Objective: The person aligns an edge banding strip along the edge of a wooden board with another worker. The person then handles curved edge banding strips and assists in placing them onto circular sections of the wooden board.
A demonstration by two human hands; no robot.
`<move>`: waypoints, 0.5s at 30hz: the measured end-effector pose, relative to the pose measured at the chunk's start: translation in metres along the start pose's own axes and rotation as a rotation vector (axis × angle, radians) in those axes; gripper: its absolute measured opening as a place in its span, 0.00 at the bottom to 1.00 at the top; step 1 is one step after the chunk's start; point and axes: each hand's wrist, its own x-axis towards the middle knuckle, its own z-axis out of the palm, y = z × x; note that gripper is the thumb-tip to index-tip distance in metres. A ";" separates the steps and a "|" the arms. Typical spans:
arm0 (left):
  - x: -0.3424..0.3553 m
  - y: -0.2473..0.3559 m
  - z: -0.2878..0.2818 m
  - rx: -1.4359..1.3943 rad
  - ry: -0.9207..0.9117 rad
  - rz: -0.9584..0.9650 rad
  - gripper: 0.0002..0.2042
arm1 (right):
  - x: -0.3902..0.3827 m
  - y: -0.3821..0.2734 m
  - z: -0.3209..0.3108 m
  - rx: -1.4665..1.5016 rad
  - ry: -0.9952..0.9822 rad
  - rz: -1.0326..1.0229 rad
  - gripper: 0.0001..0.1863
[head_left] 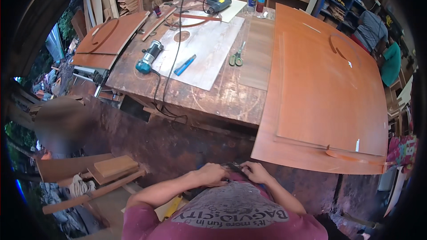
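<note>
At my waist, my left hand point(211, 175) and my right hand point(256, 172) are side by side with curled fingers. Both are closed at the hem of my maroon shirt point(235, 204), around a dark item point(231, 166) too small and covered to name. Ahead of them is a scuffed wooden workbench point(213, 102). A teal and black trim router point(149, 57) lies on it with its cord trailing off the front edge. Beside it, a blue utility knife point(185, 65) and green-handled scissors point(237, 55) rest on and by a white-smeared board point(200, 73).
Large orange-brown plywood sheets point(320, 106) overhang the bench's front right. A heat gun point(218, 4), spray can point(252, 0) and bottle point(260, 1) stand farther back. Wood offcuts point(115, 166) lie at lower left. Other people point(371, 29) are at far right.
</note>
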 end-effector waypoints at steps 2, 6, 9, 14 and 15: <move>-0.007 -0.034 0.000 0.187 -0.012 0.098 0.14 | 0.013 -0.020 0.013 -0.026 0.060 0.073 0.16; -0.033 -0.087 -0.030 0.262 -0.061 0.177 0.13 | 0.038 -0.064 0.054 0.107 0.188 0.226 0.17; -0.041 -0.126 -0.043 0.184 -0.030 0.265 0.14 | 0.055 -0.096 0.085 0.143 0.289 0.206 0.18; -0.059 -0.182 -0.042 -0.107 -0.052 0.290 0.14 | 0.090 -0.124 0.112 -0.054 0.209 0.258 0.19; -0.064 -0.180 -0.046 -0.096 -0.118 0.332 0.14 | 0.083 -0.130 0.116 -0.030 0.284 0.282 0.19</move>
